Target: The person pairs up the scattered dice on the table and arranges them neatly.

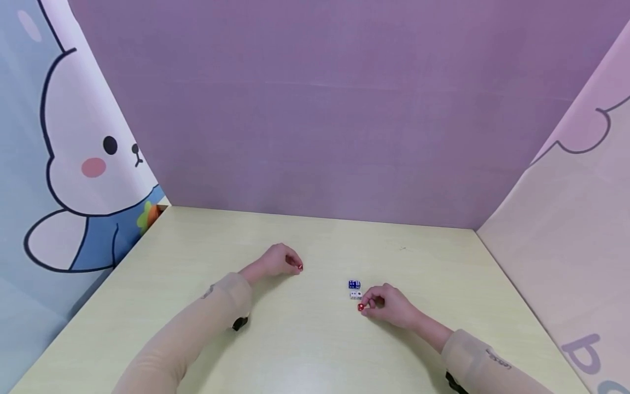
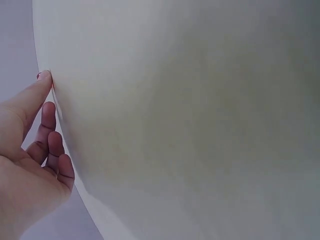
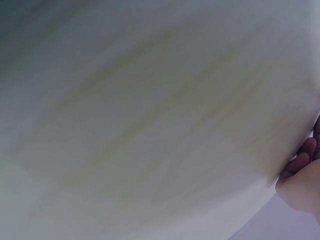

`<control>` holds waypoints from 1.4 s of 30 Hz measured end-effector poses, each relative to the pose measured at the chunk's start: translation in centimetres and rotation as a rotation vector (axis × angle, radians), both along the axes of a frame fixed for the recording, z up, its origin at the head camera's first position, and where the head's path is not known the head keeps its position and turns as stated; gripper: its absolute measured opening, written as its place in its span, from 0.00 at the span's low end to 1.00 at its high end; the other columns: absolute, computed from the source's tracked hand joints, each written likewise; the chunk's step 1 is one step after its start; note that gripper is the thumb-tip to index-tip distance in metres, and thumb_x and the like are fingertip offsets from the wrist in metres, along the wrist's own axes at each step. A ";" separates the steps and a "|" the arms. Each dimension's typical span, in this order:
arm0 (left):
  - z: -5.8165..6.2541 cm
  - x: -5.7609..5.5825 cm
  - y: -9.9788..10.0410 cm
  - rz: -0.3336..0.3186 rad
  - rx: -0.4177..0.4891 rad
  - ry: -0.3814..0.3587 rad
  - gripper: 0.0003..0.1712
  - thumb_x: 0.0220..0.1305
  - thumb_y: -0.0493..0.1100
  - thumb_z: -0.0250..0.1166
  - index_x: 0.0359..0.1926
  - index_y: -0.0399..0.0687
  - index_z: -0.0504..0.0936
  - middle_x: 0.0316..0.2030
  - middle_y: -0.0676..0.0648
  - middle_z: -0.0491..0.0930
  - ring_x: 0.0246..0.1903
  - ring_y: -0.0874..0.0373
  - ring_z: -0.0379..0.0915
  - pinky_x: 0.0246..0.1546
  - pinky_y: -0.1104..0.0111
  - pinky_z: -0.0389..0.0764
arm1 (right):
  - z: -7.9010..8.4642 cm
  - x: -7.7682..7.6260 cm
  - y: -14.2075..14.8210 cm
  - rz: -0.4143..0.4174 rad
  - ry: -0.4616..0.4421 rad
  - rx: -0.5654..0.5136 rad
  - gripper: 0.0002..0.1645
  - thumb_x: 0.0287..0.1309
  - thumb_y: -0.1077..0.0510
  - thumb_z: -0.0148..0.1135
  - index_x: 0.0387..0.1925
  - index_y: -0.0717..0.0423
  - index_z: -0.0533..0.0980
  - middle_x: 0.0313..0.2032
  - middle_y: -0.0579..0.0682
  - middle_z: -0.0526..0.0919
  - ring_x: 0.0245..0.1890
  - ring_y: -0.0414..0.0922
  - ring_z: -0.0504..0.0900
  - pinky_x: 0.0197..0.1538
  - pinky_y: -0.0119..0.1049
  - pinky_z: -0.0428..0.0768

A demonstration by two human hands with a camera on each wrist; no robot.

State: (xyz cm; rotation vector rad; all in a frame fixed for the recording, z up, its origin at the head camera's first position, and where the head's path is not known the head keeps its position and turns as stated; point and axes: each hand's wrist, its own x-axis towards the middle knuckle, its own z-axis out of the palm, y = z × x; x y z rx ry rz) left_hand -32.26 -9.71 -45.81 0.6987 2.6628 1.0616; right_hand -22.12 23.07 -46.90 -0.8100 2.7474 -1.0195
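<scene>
My left hand (image 1: 280, 260) pinches a small red die (image 1: 301, 267) between thumb and finger, low over the table left of the other dice. In the left wrist view only a sliver of red shows at the fingertips, and the other fingers curl loosely. My right hand (image 1: 391, 305) pinches a second red die (image 1: 361, 307) at the front of a small group. Just behind that die lie two white dice (image 1: 356, 295) side by side, and behind them two blue dice (image 1: 354, 284). The right wrist view shows part of the hand (image 3: 302, 182); its fingertips and die are out of frame.
The pale wooden table (image 1: 295, 350) meets a purple partition (image 1: 320, 137) at the back. A rabbit-print cloth (image 1: 74, 137) hangs on the left, a pink and white one (image 1: 566, 230) on the right. A tiny mark (image 1: 403, 248) lies on the table behind the dice.
</scene>
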 end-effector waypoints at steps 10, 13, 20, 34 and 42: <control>-0.4 2.0 2.0 -0.122 0.015 -0.004 0.07 0.50 0.39 0.73 0.33 0.49 0.87 0.31 0.55 0.84 0.31 0.66 0.76 0.37 0.74 0.76 | 0.0 0.1 0.1 -0.004 -0.022 0.003 0.06 0.50 0.54 0.70 0.31 0.45 0.79 0.22 0.37 0.72 0.27 0.35 0.67 0.36 0.29 0.62; -0.1 2.9 2.7 -0.145 0.019 -0.007 0.08 0.50 0.38 0.73 0.34 0.47 0.87 0.31 0.54 0.84 0.32 0.65 0.76 0.37 0.74 0.76 | 0.0 0.1 0.1 -0.002 -0.025 0.000 0.06 0.50 0.54 0.70 0.31 0.46 0.79 0.22 0.38 0.72 0.27 0.35 0.67 0.35 0.28 0.63; 0.3 4.7 4.2 -0.173 0.019 0.009 0.09 0.50 0.37 0.73 0.35 0.44 0.87 0.31 0.52 0.84 0.32 0.64 0.76 0.37 0.73 0.76 | -0.2 0.0 0.2 0.001 -0.024 -0.005 0.06 0.50 0.53 0.70 0.31 0.45 0.79 0.22 0.37 0.73 0.26 0.34 0.67 0.35 0.28 0.64; 0.0 7.7 8.3 -0.171 -0.029 0.068 0.08 0.46 0.40 0.75 0.31 0.51 0.88 0.27 0.60 0.84 0.27 0.73 0.72 0.37 0.78 0.71 | -0.3 -0.3 0.3 0.009 -0.017 -0.010 0.06 0.50 0.55 0.71 0.31 0.45 0.80 0.22 0.38 0.74 0.25 0.33 0.67 0.32 0.25 0.66; 0.5 8.5 10.1 -0.136 -0.050 0.113 0.08 0.45 0.41 0.75 0.31 0.53 0.88 0.26 0.60 0.83 0.27 0.71 0.71 0.37 0.76 0.69 | -0.4 -0.4 0.3 0.025 -0.001 -0.023 0.06 0.50 0.55 0.70 0.32 0.46 0.80 0.22 0.37 0.74 0.24 0.32 0.66 0.31 0.25 0.66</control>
